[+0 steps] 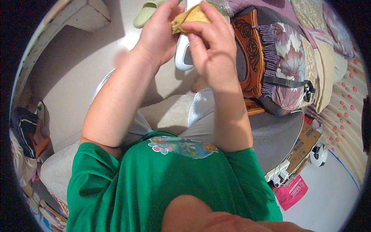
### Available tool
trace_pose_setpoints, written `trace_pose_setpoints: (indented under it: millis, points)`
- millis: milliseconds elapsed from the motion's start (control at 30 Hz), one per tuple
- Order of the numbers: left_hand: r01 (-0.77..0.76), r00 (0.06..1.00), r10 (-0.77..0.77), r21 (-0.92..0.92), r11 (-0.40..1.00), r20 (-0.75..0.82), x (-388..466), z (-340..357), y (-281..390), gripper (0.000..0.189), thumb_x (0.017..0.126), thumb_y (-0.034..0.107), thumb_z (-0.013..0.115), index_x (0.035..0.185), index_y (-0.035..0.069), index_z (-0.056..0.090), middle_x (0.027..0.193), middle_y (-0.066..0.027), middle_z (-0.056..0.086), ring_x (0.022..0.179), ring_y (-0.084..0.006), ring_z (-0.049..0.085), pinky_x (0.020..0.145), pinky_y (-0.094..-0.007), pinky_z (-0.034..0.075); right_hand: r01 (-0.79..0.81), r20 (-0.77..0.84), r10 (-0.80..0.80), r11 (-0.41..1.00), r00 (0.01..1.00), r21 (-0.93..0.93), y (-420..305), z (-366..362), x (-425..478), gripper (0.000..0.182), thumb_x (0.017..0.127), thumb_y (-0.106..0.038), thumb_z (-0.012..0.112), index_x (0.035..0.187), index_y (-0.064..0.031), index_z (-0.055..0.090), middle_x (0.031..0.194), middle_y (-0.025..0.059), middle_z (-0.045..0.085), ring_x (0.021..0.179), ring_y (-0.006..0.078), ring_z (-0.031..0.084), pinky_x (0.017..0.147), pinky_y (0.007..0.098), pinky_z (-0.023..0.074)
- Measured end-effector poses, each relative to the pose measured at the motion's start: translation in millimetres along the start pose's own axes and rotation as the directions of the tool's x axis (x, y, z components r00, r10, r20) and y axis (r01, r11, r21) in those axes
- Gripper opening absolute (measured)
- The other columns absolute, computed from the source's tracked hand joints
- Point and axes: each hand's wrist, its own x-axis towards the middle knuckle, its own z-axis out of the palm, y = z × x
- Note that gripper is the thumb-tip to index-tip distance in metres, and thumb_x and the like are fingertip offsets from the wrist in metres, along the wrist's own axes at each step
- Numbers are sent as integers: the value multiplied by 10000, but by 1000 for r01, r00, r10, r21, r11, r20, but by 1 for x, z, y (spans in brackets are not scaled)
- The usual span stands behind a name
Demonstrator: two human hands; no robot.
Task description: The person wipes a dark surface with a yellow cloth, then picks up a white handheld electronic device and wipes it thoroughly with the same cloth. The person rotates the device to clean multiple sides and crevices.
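Note:
A folded yellow cloth [197, 16] lies across a long white plastic object [181, 53] with a rounded lower end and a grey inset. My right hand [216, 36] pinches the cloth between thumb and fingers, pressing it against the white object. On the other side, my left hand [159, 34] curls around the white object beside the cloth's frayed left end. Some of its fingers are hidden behind the object and the cloth. The top of the white object runs past the upper edge of the view.
A pale green slipper [146, 13] is on the tiled floor [95, 55]. At right stands carved wooden furniture [250, 55] with a leaf-patterned fabric [292, 58]. Lower right are a cardboard box [304, 145], a white power strip [278, 171] and a pink pouch [292, 192].

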Motion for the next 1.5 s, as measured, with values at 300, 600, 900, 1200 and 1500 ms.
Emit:
trace_pose_setpoints:
  millis: [300,600,900,1200,1500]
  points:
    - [-28,984,-25,293,956,176,-5,-2,-38,509,1051,501,416,1237,70,614,1056,-70,686,949,-146,667,834,-312,549,-364,-188,451,857,873,366,38,-10,-15,179,892,-47,695,1057,-75,758,1179,87,584,1043,197,601,910,298,501]
    - [25,992,10,268,963,-129,-1,4,-9,558,1080,501,285,1268,52,558,1161,-124,626,1179,-219,567,1040,-375,444,-104,-123,93,991,988,-89,-21,-7,-7,234,754,-41,752,961,-146,782,1079,101,668,989,304,599,878,399,478]
    - [64,986,-130,486,871,104,-8,7,-26,641,1071,560,262,1282,52,593,1106,-114,661,995,-215,639,917,-330,508,-316,-191,339,938,921,144,24,-20,-10,152,850,-49,680,979,-44,761,1047,110,695,1000,241,648,916,345,498]
    - [-103,970,164,308,946,-178,-11,15,-3,610,1004,598,472,1162,16,560,1069,-149,614,1018,-249,625,892,-372,532,-71,-27,72,996,997,46,-34,-9,-9,306,738,-8,667,1018,-97,756,1110,133,695,1013,334,633,924,413,494]
    - [-172,982,144,258,951,127,1,-3,2,460,1024,416,524,1225,7,585,1000,-125,696,847,-237,687,762,-377,573,-388,-165,714,542,681,745,39,-32,-12,264,957,4,602,1215,60,588,1106,158,677,967,195,687,855,309,586]
